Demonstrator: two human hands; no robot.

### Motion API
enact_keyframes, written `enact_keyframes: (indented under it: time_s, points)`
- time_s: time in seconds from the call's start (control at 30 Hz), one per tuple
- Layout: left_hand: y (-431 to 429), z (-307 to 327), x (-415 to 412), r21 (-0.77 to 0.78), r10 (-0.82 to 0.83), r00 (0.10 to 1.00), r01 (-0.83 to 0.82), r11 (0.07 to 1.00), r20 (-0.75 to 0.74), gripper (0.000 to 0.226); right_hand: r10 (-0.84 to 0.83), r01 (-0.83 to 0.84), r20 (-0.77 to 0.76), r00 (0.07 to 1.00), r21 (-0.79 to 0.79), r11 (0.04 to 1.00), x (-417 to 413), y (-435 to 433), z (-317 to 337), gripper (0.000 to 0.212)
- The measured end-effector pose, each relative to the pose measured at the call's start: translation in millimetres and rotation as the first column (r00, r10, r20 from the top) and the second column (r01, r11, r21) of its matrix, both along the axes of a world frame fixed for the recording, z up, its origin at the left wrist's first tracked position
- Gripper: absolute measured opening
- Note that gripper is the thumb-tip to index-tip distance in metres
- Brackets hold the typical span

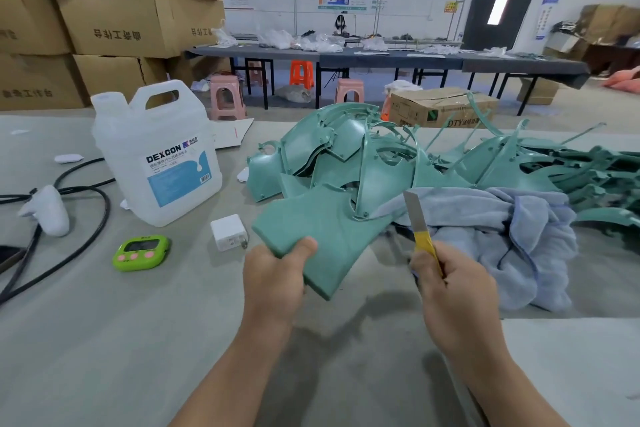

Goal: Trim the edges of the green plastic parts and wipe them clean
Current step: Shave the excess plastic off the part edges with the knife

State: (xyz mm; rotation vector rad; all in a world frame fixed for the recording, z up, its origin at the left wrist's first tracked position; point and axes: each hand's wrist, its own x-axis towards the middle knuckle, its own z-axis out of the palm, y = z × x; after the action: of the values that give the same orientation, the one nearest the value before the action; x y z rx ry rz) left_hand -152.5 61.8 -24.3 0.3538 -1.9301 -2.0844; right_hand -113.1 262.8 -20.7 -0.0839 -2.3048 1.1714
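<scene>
My left hand (273,274) grips the near corner of a flat green plastic part (322,232), thumb on top, holding it above the table. My right hand (446,284) grips a yellow-handled knife (420,232) with its blade pointing up, a little to the right of the part and not touching it. Behind them lies a pile of green plastic parts (363,156) that spreads to the right edge. A light blue cloth (512,236) is bunched on the table to the right of the knife.
A white DEXCON jug (156,156) stands at the left, with a green timer (141,252), a white charger (229,231), black cables (79,229) and a white controller (48,210) around it. Cardboard boxes (104,21) are stacked behind; stools and long tables fill the back.
</scene>
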Motion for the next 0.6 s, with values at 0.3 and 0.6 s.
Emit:
enact_keyframes:
  time_s: [0.3,0.6]
  points:
    - [-18,13,0,0.192,-0.152,0.980,0.127,0.973,0.124,0.010,-0.019,0.058,-0.132,0.991,0.300,0.952,-1,-4,6,0.017]
    - [-30,12,-4,0.399,-0.285,0.953,0.222,0.890,0.106,0.015,-0.087,-0.029,0.172,0.981,0.581,0.813,6,-22,7,0.038]
